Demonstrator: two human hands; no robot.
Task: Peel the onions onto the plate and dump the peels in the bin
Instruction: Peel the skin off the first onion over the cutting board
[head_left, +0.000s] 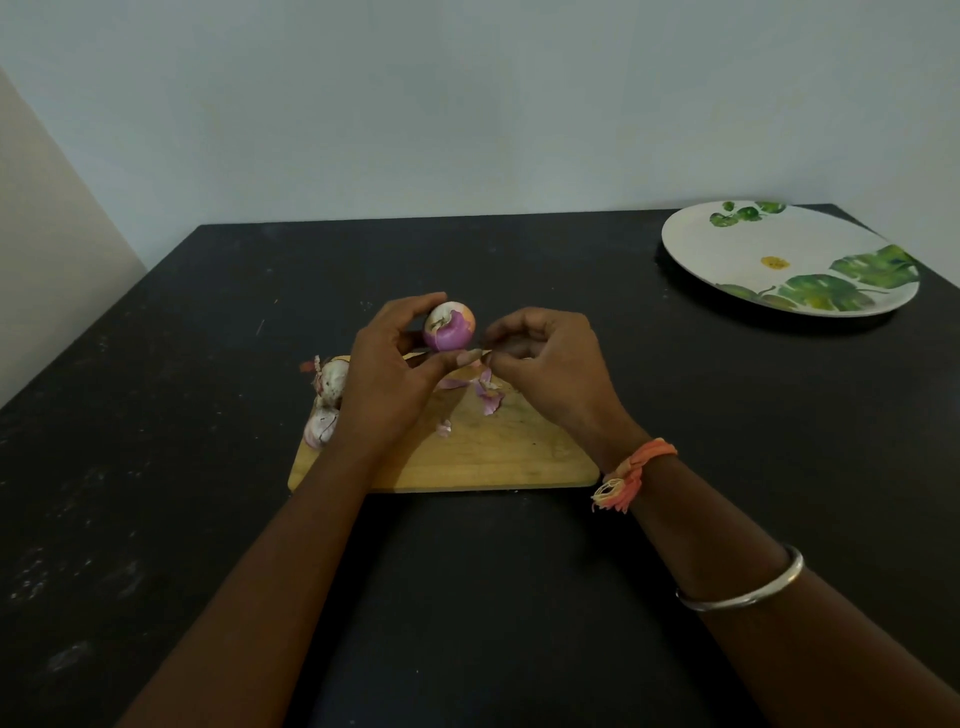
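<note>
1. Currently you are in the peeling step. Your left hand (395, 364) grips the onion (449, 327), fingers and thumb curled round it, and holds it just above the far edge of the cutting board (467, 457).
2. Purple flesh shows over most of the side facing you, with a pale patch of dry skin near the top. I judge this onion partly stripped, not finished.
3. Your right hand (550, 358) sits just beside the onion with its fingers curled in toward the thumb. Whether a strip of skin is pinched there, I cannot tell.
4. Loose peels (489, 392) lie on the board beneath your hands. Two unpeeled onions (332, 376) sit at its left end, close together.
5. The plate (727, 249) stands well apart at the far right of the table (208, 338) and carries no onion. No bin is in view.
6. The next move probably calls for turning the onion in your left hand so the pale patch faces your right. Then catch its edge and pull gently, since papery skin tears easily.
7. Once it is bare, the onion needs a reach across to the plate.
</note>
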